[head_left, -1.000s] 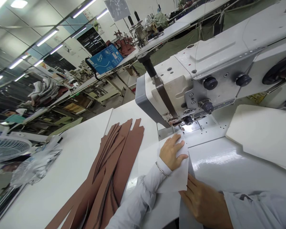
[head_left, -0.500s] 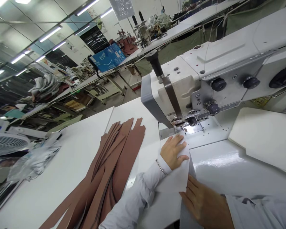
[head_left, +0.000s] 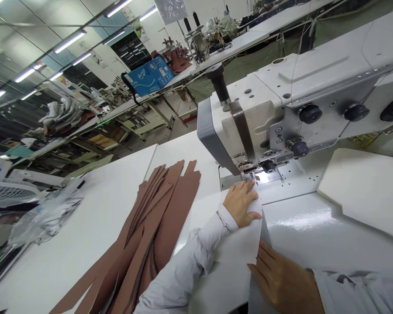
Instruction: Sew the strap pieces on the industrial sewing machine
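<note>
My left hand (head_left: 242, 203) lies flat with fingers apart on a white sheet-like piece (head_left: 237, 246), its fingertips close to the presser foot (head_left: 249, 170) of a white sewing machine (head_left: 249, 122). Under the white piece, a grey fabric piece (head_left: 266, 229) shows along the right edge. My right hand (head_left: 281, 279) is closed at the near right corner of these layers, thumb to the left, and grips the grey fabric, which hangs down below it. The far end of the white piece is partly covered by my left fingers.
Long brown cut pieces (head_left: 150, 231) lie heaped left of my left arm. A stack of off-white panels (head_left: 370, 187) rests on the right of the table. Clear plastic bags (head_left: 49, 213) and a fan (head_left: 9, 192) are at far left. A blue box (head_left: 149, 77) sits on a table behind.
My left hand has slid slightly forward, its fingertips nearer the presser foot. My right hand keeps its hold at the near corner. The view has shifted a little.
</note>
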